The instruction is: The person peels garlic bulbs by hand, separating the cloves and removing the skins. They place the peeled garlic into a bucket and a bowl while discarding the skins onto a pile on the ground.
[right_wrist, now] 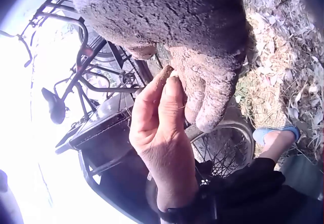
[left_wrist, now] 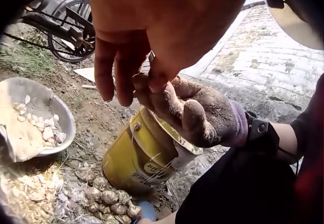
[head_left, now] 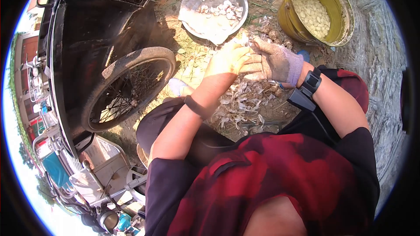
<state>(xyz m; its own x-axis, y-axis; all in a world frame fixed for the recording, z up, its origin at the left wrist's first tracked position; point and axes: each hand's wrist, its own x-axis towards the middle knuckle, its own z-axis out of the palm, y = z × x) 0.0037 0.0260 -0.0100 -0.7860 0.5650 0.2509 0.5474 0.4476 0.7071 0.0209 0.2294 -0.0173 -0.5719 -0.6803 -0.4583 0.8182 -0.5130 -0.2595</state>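
Bare and bent at the fingers, the left hand point(head_left: 229, 59) point(left_wrist: 147, 36) point(right_wrist: 164, 117) meets the right hand point(head_left: 278, 61) point(left_wrist: 207, 115) point(right_wrist: 172, 21), which wears a dirty, light purple work glove. Between the bare thumb and fingertip, against the gloved fingers, a small pale garlic piece point(right_wrist: 173, 74) shows in the right wrist view; the hands hide most of it. The gloved fingers curl in around it. Beyond the hands stands a metal basin point(head_left: 183, 22) point(left_wrist: 68, 128) with garlic cloves point(head_left: 227, 9) point(left_wrist: 45, 128) on a pale cloth.
A yellow bucket point(head_left: 288, 17) point(left_wrist: 121, 155) of peeled cloves stands at the upper right. Whole garlic bulbs point(left_wrist: 109, 196) lie beside it. Loose skins point(head_left: 240, 105) point(right_wrist: 273, 47) cover the ground below the hands. A cart wheel point(head_left: 94, 105) point(right_wrist: 248, 133) stands at the left.
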